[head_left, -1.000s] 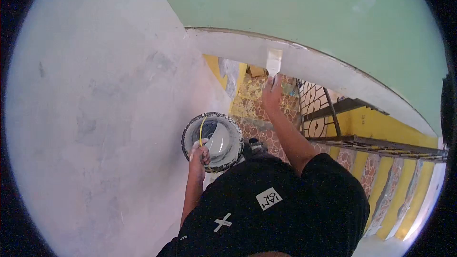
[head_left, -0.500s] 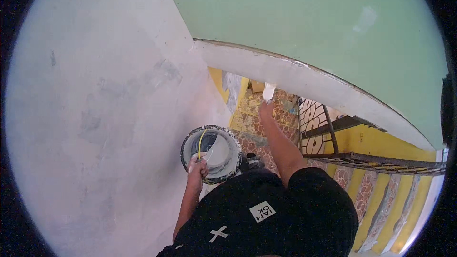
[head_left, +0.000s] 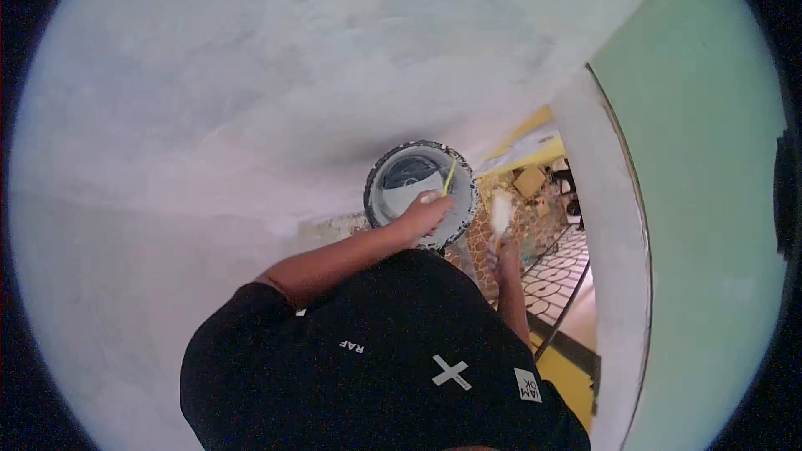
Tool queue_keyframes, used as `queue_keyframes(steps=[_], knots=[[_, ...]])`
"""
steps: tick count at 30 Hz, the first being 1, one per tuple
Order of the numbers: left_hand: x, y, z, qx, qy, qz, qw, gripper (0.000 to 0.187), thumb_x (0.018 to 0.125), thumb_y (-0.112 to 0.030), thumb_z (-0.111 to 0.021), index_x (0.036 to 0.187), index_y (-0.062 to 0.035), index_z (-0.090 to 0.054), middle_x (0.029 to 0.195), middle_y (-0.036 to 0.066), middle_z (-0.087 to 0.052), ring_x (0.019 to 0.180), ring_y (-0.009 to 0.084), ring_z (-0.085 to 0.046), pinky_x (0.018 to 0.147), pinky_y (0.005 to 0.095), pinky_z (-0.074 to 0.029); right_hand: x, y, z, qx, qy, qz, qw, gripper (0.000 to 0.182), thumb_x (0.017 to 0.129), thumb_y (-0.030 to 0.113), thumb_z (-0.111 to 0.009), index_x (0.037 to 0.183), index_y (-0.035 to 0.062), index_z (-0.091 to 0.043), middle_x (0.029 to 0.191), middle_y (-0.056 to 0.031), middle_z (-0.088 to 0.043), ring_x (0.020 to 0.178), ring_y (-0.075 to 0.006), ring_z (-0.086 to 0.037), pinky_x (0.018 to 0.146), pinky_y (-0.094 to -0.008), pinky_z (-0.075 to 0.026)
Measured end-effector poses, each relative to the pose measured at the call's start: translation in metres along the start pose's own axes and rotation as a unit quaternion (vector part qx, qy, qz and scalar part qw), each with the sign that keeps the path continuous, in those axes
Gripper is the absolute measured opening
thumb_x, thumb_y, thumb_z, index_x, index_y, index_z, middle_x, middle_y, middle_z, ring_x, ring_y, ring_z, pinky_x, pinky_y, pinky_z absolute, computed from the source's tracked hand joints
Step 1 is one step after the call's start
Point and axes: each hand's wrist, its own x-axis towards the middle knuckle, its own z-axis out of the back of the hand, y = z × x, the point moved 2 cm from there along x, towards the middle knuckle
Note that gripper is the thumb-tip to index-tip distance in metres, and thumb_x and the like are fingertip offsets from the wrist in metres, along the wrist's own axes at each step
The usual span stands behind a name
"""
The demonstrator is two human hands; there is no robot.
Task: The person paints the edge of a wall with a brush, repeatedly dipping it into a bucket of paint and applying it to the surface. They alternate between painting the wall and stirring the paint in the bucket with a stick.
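My left hand [head_left: 423,215] is closed around the yellow handle [head_left: 449,175] of a round bucket [head_left: 373,192]. Pale paint coats the bucket's inside, and dark and white splashes mark its rim. Lower and to the right, my right hand [head_left: 504,257] grips a paintbrush [head_left: 501,212] with a white-coated head pointing away from me. Motion blurs the brush and the fingers around it. The brush is apart from the bucket, over the patterned floor.
A pale, patchy wall [head_left: 251,92] stands close on the left and ahead. To the right are a green wall [head_left: 710,200] with a white edge, a metal railing [head_left: 564,313] and a yellow surface [head_left: 568,380]. A cardboard box [head_left: 529,181] lies on the floor.
My view has turned left toward the pale wall. The bucket and brush have both shifted in the picture, and both hands have kept their holds.
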Motion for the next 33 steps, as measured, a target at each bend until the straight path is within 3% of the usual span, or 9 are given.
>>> queue_keyframes(steps=[3,4,5,7,8,10,16,26,33], knots=[[-0.002,0.016,-0.019,0.011,-0.038,-0.053,0.998,0.012,0.089,-0.021,-0.062,0.087,-0.0126,-0.053,0.062,-0.006,-0.041,0.046,0.0069,-0.032,0.040,0.0265,-0.023,0.050,-0.056,0.046,-0.298,0.080,0.072,0.949,0.027,0.095,0.028,-0.046,0.098,0.0054,-0.060,0.066,-0.0021,-0.054,0.044,-0.0134,-0.042,0.039,-0.0278,-0.032],[-0.012,0.012,-0.024,0.011,-0.033,-0.073,0.997,0.012,0.089,-0.021,-0.061,0.091,-0.0114,-0.055,0.061,-0.005,-0.041,0.047,0.0064,-0.032,0.040,0.0266,-0.023,0.059,-0.065,0.044,-0.468,0.135,0.308,0.818,0.028,0.093,0.023,-0.045,0.098,0.0001,-0.060,0.065,-0.0039,-0.052,0.050,-0.0156,-0.047,0.044,-0.0303,-0.038],[-0.017,0.013,-0.026,0.003,-0.032,-0.074,0.997,0.012,0.089,-0.021,-0.061,0.091,-0.0114,-0.055,0.061,-0.005,-0.041,0.047,0.0064,-0.032,0.040,0.0266,-0.023,0.060,-0.066,0.040,-0.474,0.136,0.306,0.814,0.028,0.093,0.023,-0.045,0.098,0.0001,-0.060,0.065,-0.0039,-0.052,0.050,-0.0156,-0.047,0.044,-0.0303,-0.038],[-0.027,0.009,-0.022,-0.003,-0.039,-0.110,0.993,0.021,0.087,-0.023,-0.059,0.095,-0.0040,-0.062,0.076,0.000,-0.058,0.065,0.0097,-0.053,0.058,0.0284,-0.043,0.054,-0.047,0.001,-0.553,0.178,0.476,0.660,0.024,0.091,0.016,-0.047,0.099,-0.0026,-0.060,0.069,-0.0056,-0.054,0.060,-0.0169,-0.053,0.053,-0.0319,-0.042],[-0.027,0.013,-0.020,-0.010,-0.035,-0.109,0.993,0.021,0.087,-0.023,-0.059,0.095,-0.0040,-0.062,0.076,0.000,-0.058,0.065,0.0097,-0.053,0.058,0.0284,-0.043,0.048,-0.035,-0.020,-0.559,0.177,0.473,0.658,0.024,0.091,0.016,-0.047,0.099,-0.0026,-0.060,0.069,-0.0056,-0.054,0.060,-0.0169,-0.053,0.053,-0.0319,-0.042],[-0.024,0.018,-0.011,-0.015,-0.019,-0.116,0.993,0.020,0.088,-0.024,-0.062,0.100,-0.0091,-0.059,0.063,-0.005,-0.044,0.050,0.0062,-0.037,0.043,0.0262,-0.028,0.040,-0.004,-0.067,-0.541,0.142,0.189,0.807,0.041,0.091,0.021,-0.055,0.126,0.0004,-0.056,0.124,-0.0251,-0.059,0.114,-0.0433,-0.055,0.099,-0.0484,-0.044],[-0.022,0.030,0.014,0.062,0.016,-0.170,0.983,0.021,0.088,-0.023,-0.064,0.102,-0.0075,-0.061,0.071,-0.003,-0.052,0.058,0.0071,-0.046,0.050,0.0247,-0.037,0.054,0.020,-0.149,-0.589,0.186,0.307,0.725,0.038,0.082,0.020,-0.063,0.113,-0.0020,-0.060,0.101,-0.0270,-0.065,0.100,-0.0455,-0.062,0.087,-0.0502,-0.050],[-0.006,0.048,0.051,0.124,0.126,-0.118,0.977,0.026,0.088,-0.025,-0.068,0.098,-0.0064,-0.054,0.079,0.001,-0.054,0.074,0.0110,-0.053,0.060,0.0292,-0.046,0.108,-0.040,-0.171,-0.666,0.094,0.300,0.677,0.030,0.082,0.017,-0.063,0.103,-0.0034,-0.060,0.090,-0.0252,-0.066,0.089,-0.0435,-0.064,0.079,-0.0492,-0.051],[-0.001,0.039,0.077,0.310,0.203,-0.197,0.907,0.034,0.086,-0.031,-0.071,0.090,-0.0084,-0.047,0.079,0.006,-0.053,0.074,0.0184,-0.054,0.062,0.0376,-0.046,0.159,-0.078,-0.222,-0.708,0.011,0.307,0.636,0.025,0.081,0.015,-0.062,0.096,-0.0044,-0.061,0.081,-0.0238,-0.066,0.080,-0.0419,-0.066,0.072,-0.0484,-0.051]])
